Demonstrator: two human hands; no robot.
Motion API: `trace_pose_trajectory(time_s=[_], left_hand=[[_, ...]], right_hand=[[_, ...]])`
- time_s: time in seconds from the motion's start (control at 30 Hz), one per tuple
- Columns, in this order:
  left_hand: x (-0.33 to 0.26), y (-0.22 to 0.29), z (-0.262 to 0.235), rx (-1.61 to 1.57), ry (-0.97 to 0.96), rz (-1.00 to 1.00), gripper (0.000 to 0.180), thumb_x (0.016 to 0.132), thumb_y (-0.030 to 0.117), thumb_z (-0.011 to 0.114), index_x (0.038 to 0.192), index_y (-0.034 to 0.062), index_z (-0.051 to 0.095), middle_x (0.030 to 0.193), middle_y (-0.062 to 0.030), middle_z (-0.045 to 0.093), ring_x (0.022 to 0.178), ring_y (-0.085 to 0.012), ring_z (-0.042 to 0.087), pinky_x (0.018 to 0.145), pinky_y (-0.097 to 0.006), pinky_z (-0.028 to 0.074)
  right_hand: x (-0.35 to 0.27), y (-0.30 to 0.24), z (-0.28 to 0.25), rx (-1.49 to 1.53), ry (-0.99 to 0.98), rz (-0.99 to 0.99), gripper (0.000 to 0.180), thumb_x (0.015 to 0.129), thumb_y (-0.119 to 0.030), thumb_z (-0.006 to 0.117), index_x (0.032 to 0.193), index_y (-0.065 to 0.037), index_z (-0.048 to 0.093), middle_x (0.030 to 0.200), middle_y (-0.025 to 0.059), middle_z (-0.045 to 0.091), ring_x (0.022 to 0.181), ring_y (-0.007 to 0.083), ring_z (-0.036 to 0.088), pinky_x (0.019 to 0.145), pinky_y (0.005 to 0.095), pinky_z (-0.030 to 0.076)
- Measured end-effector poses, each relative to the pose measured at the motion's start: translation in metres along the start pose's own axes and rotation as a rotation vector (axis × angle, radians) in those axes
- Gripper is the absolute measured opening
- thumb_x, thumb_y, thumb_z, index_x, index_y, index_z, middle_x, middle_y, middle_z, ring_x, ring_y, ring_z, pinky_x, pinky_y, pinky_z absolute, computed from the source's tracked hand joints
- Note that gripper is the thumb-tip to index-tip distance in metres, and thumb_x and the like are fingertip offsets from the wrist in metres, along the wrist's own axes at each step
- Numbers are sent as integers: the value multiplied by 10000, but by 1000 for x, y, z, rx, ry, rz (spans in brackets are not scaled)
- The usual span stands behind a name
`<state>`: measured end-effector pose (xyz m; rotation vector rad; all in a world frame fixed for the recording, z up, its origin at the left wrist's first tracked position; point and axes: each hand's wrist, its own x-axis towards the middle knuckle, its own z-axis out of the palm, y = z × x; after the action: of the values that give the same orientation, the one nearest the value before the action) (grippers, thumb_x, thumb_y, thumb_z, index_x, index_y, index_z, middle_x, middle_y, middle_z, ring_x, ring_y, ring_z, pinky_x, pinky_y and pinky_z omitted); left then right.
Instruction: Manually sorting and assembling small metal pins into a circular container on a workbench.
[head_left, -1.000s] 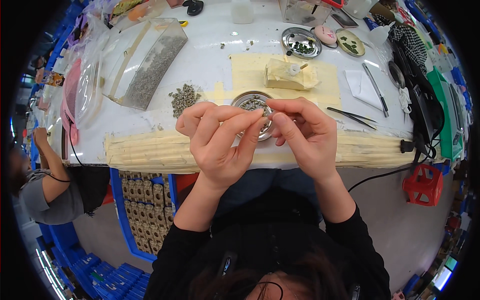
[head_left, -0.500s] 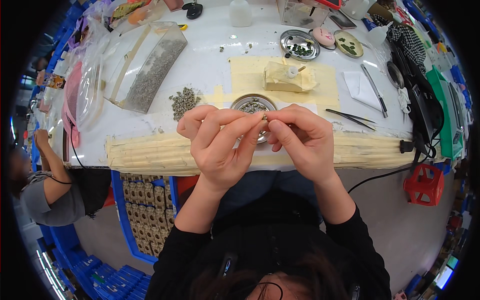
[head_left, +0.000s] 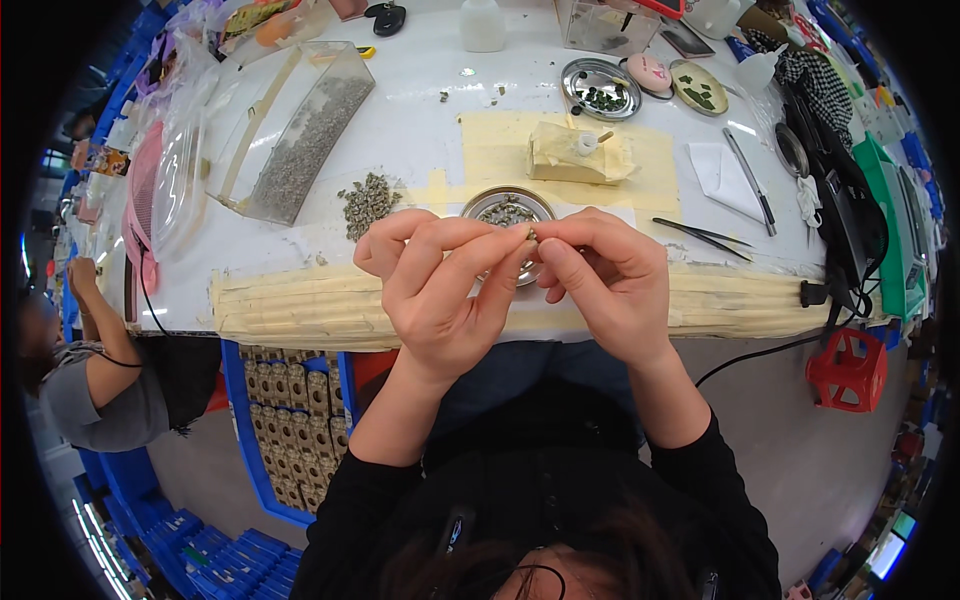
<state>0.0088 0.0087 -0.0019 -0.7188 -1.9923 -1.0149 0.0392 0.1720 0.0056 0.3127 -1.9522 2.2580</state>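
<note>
My left hand (head_left: 445, 285) and my right hand (head_left: 605, 280) meet above the table's near edge, both closed in a pinch. Between their fingertips is a tiny metal part (head_left: 531, 236), too small to name more exactly. Just behind the fingers, partly hidden by them, stands a round metal dish (head_left: 508, 190) with many similar small silvery pieces in it. A loose heap of small metal parts (head_left: 369, 206) lies on the table left of the dish. Beyond the dish sits a block wrapped in cream tape (head_left: 570, 165), with a small white nozzle and a stick on top.
A clear bin of small grey parts (head_left: 310, 150) stands at the left. Black tweezers (head_left: 702, 237), a white cloth (head_left: 722, 180) and a metal plate with dark green pieces (head_left: 600, 70) lie to the right. Below the edge are a blue crate (head_left: 262, 470) and a red stool (head_left: 847, 370).
Almost nothing differs. Both hands keep the same pinch at the same spot, with at most a slight shift of the fingers.
</note>
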Motion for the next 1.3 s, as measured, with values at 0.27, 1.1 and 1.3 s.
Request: trace_pose_trajectory(time_s=[0.27,1.1,1.3], left_hand=[[-2,-2,1,2,13,-5,229,693,65,814,894,153,750,847,50,659,818,-176,522,776,-312,320],[-1,-11,-15,28,-159,-203,148,735,124,808,869,154,752,807,50,628,868,-165,513,804,-341,284],[2,-2,-26,205,-365,-245,109,761,115,786,866,108,756,857,15,642,902,-174,525,835,-340,308]], right_hand=[[0,-2,0,-32,24,5,165,920,1,644,1069,31,709,885,74,648,709,94,638,591,212,542],[-1,0,2,-174,224,-63,120,919,-20,655,1016,27,709,856,60,645,650,80,616,581,200,490],[0,3,3,-243,225,-125,110,898,-5,666,991,27,717,808,64,652,646,88,611,587,209,485]])
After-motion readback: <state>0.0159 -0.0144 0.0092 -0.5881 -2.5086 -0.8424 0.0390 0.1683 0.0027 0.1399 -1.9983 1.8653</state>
